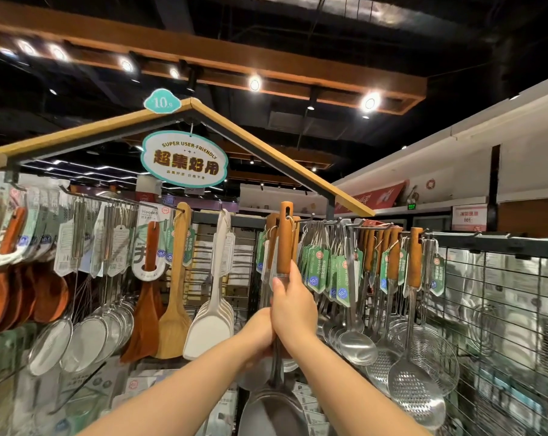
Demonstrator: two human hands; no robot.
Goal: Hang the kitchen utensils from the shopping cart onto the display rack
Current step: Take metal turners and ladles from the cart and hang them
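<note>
The turner [284, 240] has an orange-brown handle, the tags [316, 265] at its three o'clock are green, the spatulas [209, 328] at nine o'clock white, the sign [184, 158] at eleven o'clock teal-rimmed white.

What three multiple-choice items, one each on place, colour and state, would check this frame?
1. Where does the right hand grip the held utensil?
A. its metal head
B. the shaft just below the wooden handle
C. the handle's top end

2. What colour borders the hanging sign?
A. red
B. teal
C. black

3. What is the left hand doing?
A. hanging open
B. pulling a tag
C. gripping the utensil's shaft

Answers:
1 B: its fingers wrap the metal under the wood.
2 B: a teal band rings the cream sign.
3 C: it curls round the shaft beneath the right hand.
</note>
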